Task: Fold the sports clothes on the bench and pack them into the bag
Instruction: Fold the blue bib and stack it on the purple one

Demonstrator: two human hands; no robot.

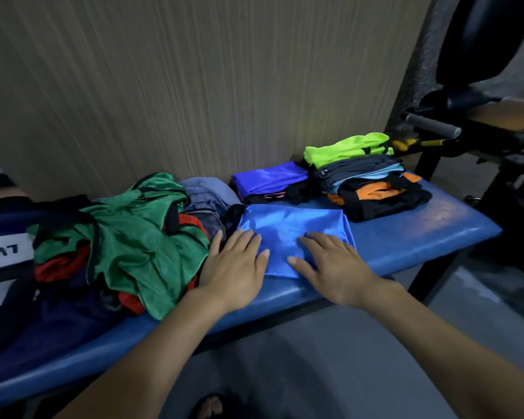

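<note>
Folding step: your left hand (236, 264) and right hand (330, 264), grips spread flat, are smoothing the blue shirt (291, 228); next, stacking it far right.

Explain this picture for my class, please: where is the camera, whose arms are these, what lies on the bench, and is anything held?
The one picture comes from a camera worn on a person's head, looking down at their own arms. The left hand and right hand lie flat, pressing a folded blue garment on the blue bench; nothing is gripped. To the left sits an unfolded heap topped by a green shirt. Behind are a folded purple piece and a folded stack topped by a neon-yellow piece. A bag shows at the far left.
</note>
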